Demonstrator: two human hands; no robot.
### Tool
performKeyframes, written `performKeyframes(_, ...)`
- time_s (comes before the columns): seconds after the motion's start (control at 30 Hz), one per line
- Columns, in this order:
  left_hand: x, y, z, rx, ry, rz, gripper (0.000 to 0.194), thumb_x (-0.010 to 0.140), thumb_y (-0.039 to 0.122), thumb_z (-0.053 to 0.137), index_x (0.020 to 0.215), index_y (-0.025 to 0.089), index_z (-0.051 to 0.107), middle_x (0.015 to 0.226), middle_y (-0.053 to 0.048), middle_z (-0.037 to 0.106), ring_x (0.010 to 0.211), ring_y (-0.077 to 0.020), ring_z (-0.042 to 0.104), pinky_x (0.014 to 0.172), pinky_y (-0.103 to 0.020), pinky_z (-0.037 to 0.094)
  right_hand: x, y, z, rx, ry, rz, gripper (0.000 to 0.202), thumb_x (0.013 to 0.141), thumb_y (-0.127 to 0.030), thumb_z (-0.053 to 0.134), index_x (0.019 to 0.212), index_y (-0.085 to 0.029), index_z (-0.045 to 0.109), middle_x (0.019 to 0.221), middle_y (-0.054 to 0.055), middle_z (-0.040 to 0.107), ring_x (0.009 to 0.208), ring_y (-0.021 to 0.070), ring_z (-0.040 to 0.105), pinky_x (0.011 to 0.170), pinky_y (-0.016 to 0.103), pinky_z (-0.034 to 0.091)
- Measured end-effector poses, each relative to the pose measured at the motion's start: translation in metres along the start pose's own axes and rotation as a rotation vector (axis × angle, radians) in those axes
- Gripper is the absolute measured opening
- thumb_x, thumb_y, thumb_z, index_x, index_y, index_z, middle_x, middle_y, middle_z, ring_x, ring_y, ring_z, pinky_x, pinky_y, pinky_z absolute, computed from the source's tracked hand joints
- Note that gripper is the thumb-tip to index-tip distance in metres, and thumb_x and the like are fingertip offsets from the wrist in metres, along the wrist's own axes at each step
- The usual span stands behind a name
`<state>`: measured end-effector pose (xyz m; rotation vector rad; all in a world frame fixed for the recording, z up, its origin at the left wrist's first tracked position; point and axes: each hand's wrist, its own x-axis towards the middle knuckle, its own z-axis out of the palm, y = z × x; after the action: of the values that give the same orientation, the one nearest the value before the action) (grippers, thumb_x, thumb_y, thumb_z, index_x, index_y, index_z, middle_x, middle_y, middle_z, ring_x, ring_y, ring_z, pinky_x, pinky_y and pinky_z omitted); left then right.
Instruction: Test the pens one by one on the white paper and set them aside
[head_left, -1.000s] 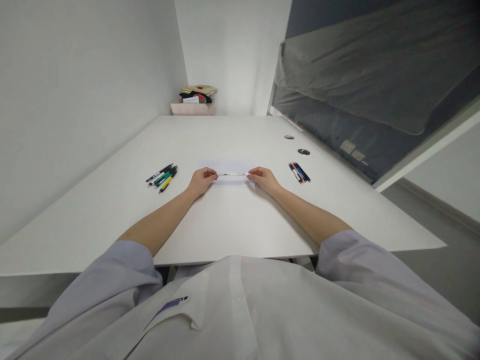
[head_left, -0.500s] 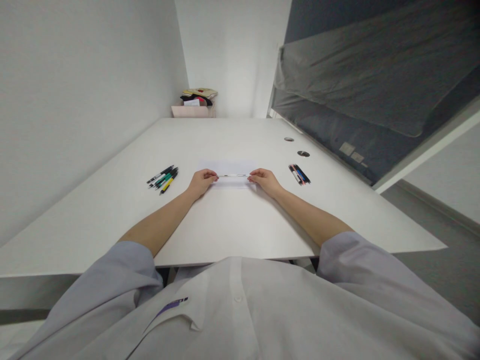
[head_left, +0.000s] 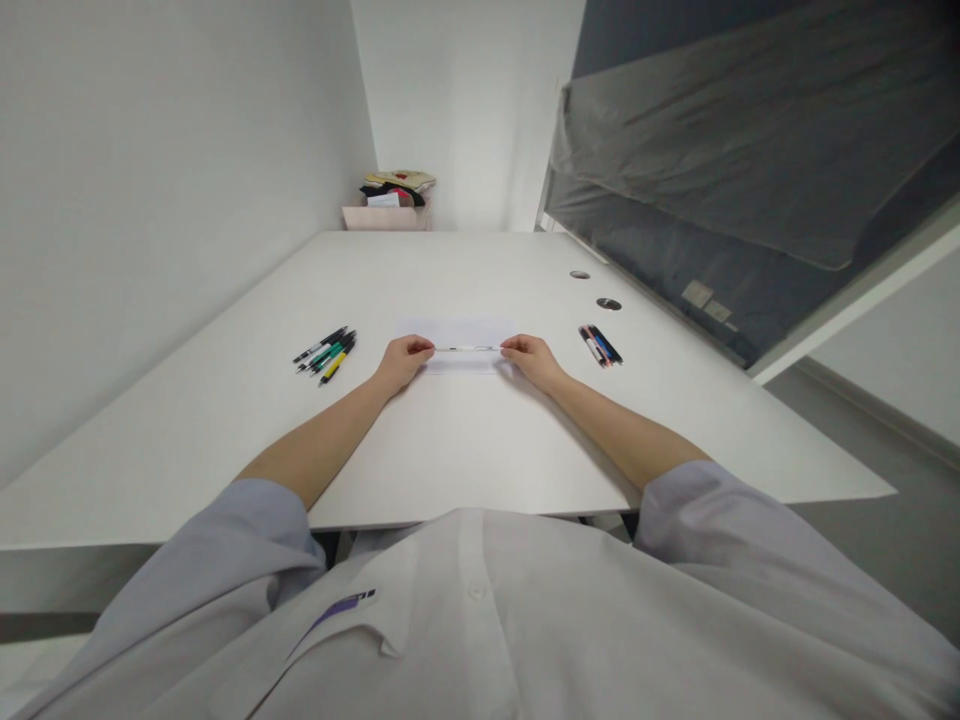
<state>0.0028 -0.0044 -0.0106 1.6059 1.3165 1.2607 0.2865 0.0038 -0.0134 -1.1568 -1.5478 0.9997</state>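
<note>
A slim white pen (head_left: 469,348) lies level from side to side over a sheet of white paper (head_left: 457,328). At its left end the fingertips of my left hand (head_left: 403,362) are closed on it. The other end is pinched by my right hand (head_left: 534,362). Left of my left hand, several pens (head_left: 326,354) with black, white, green and yellow parts lie in a loose bunch. Several more pens (head_left: 600,346), with black, blue and reddish parts, lie side by side to the right of my right hand.
Two round cable openings (head_left: 609,304) (head_left: 580,275) are near the right edge of the white table (head_left: 465,450). A pinkish box (head_left: 381,218) holding cloth items stands beyond the far edge. A dark panel (head_left: 720,200) under plastic film rises on the right.
The view has shifted very slightly. My right hand's fingertips are a little farther right along the pen, and more of its right end shows.
</note>
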Motion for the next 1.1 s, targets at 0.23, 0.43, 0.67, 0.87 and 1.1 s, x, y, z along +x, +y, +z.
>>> performKeyframes(0.23,-0.0021,0.0034,-0.0011,-0.007,-0.004,0.003,0.026,0.066,0.037,0.08,0.08,0.016,0.072,0.08,-0.007,0.071,0.08,-0.0206,0.063,0.081,-0.036,0.049,-0.0003,-0.0015,0.0,-0.011,0.008,0.006,0.024,0.065,-0.038,0.072,0.078,-0.019,0.065,0.075,0.003,0.066,0.072,0.0163,0.056,0.073,0.032,0.044)
performKeyframes(0.43,-0.0026,0.0034,-0.0009,-0.003,-0.01,0.006,0.026,0.066,0.037,0.08,0.08,0.016,0.073,0.079,-0.007,0.071,0.079,-0.0206,0.063,0.082,-0.037,0.049,0.0001,0.0,-0.0003,-0.027,0.0,-0.001,0.027,0.068,-0.042,0.072,0.079,-0.018,0.065,0.075,0.003,0.064,0.07,0.0159,0.053,0.07,0.032,0.042)
performKeyframes(0.67,-0.0013,0.001,0.0,0.017,-0.01,0.028,0.023,0.069,0.035,0.077,0.081,0.016,0.073,0.08,-0.006,0.071,0.076,-0.0191,0.062,0.08,-0.036,0.05,-0.0007,-0.0015,-0.0017,-0.041,-0.008,0.0,0.025,0.069,-0.04,0.071,0.079,-0.018,0.066,0.073,0.002,0.063,0.068,0.0149,0.051,0.069,0.031,0.041)
performKeyframes(0.87,-0.0008,0.0002,0.0005,0.013,-0.012,0.017,0.026,0.068,0.037,0.078,0.081,0.016,0.072,0.079,-0.006,0.071,0.075,-0.0188,0.061,0.078,-0.035,0.049,-0.0012,-0.0015,-0.0022,-0.045,-0.009,-0.014,0.027,0.068,-0.043,0.07,0.079,-0.018,0.066,0.073,0.003,0.065,0.069,0.0155,0.052,0.07,0.031,0.041)
performKeyframes(1.1,-0.0013,0.0012,0.0003,0.003,-0.014,0.019,0.024,0.066,0.037,0.078,0.078,0.017,0.072,0.078,-0.005,0.07,0.076,-0.0194,0.061,0.079,-0.035,0.048,-0.0011,-0.0027,-0.0018,-0.052,-0.015,-0.025,0.031,0.065,-0.049,0.069,0.076,-0.02,0.064,0.071,0.002,0.063,0.068,0.0155,0.049,0.068,0.031,0.039)
